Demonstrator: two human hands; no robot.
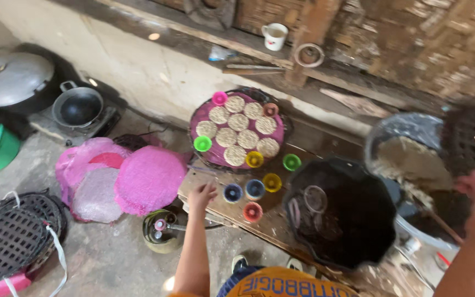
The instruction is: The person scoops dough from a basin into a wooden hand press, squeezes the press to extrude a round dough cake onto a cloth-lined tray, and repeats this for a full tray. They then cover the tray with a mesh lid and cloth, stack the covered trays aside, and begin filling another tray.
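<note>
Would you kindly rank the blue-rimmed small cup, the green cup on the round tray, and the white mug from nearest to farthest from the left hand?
From the left hand:
1. Blue-rimmed small cup, just right of it on the wooden board.
2. Green cup, above it on the tray's near rim.
3. White mug, far up on the ledge.

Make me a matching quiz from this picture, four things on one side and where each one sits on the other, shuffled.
Things:
1. white mug
2. black wok
3. round rice cakes
4. left hand

Places:
A. on the stove by the wall
B. at the wooden board's near edge, beside a blue cup
C. on the upper wooden ledge
D. on the pink-lined round tray

Pairs: 1-C, 2-A, 3-D, 4-B
</note>
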